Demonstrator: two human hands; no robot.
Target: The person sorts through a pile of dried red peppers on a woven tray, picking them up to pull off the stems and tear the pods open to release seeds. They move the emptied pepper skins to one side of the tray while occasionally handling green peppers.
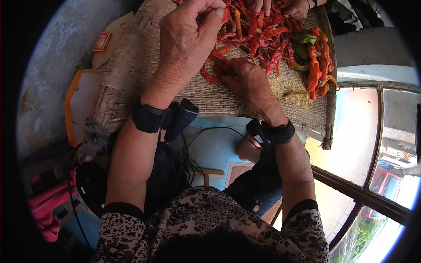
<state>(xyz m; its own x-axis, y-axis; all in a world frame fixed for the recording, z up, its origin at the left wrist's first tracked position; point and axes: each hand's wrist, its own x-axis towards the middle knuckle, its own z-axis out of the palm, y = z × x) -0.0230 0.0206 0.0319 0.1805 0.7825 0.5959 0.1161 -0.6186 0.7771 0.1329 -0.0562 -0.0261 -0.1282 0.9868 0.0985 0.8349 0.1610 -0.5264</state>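
Observation:
A heap of red chili peppers (pixel 276 33) lies on a woven mat (pixel 193 98). At the heap's left side, my left hand (pixel 186 39) is raised with thumb and fingers pinched together. A red chili pepper (pixel 226 15) shows at its fingertips, partly hidden by the thumb. Lower and to the right, my right hand (pixel 247 81) rests close over the mat, fingers curled down around a red chili pepper at the heap's near edge; its fingertips are partly hidden. Another curved red chili pepper (pixel 208 75) lies just left of these fingers.
Another person's hands (pixel 296 8) reach into the heap from the far side. Larger orange-red peppers (pixel 313 72) and a green pepper (pixel 305 37) lie on the right. Loose pale seeds (pixel 300 98) are scattered nearby. A small red box (pixel 102 41) sits left of the mat.

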